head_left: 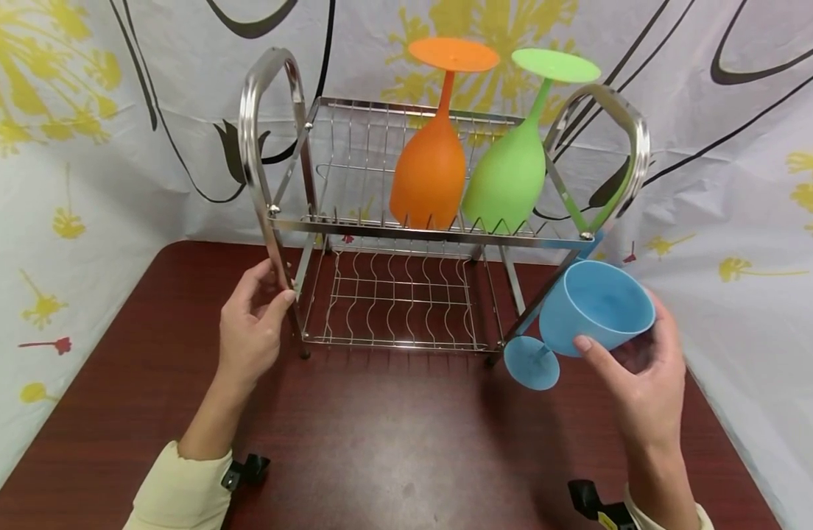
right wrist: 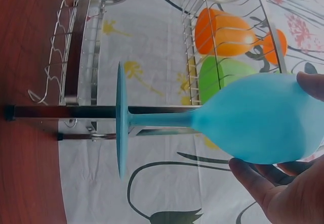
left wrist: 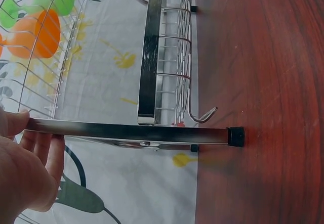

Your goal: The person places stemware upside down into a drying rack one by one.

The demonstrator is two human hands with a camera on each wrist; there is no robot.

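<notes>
In the head view my right hand [head_left: 652, 375] grips a blue wine glass [head_left: 565, 316] by its bowl, mouth upward and foot down, just in front of the rack's right front leg. My left hand [head_left: 250, 324] pinches the left front leg of a two-tier metal dish rack [head_left: 393, 234] between thumb and fingers. On the rack's upper tier an orange wine glass [head_left: 429, 173] and a green wine glass [head_left: 509, 177] stand upside down side by side, feet up. The right wrist view shows the blue glass's stem and flat foot passing in front of the rack leg.
The rack's lower tier [head_left: 400, 298] is a wavy wire shelf low over the dark red-brown table [head_left: 380, 434]. Behind and beside the table hangs a white patterned sheet [head_left: 744, 309]. Curved metal handles [head_left: 250, 125] rise at both ends of the rack.
</notes>
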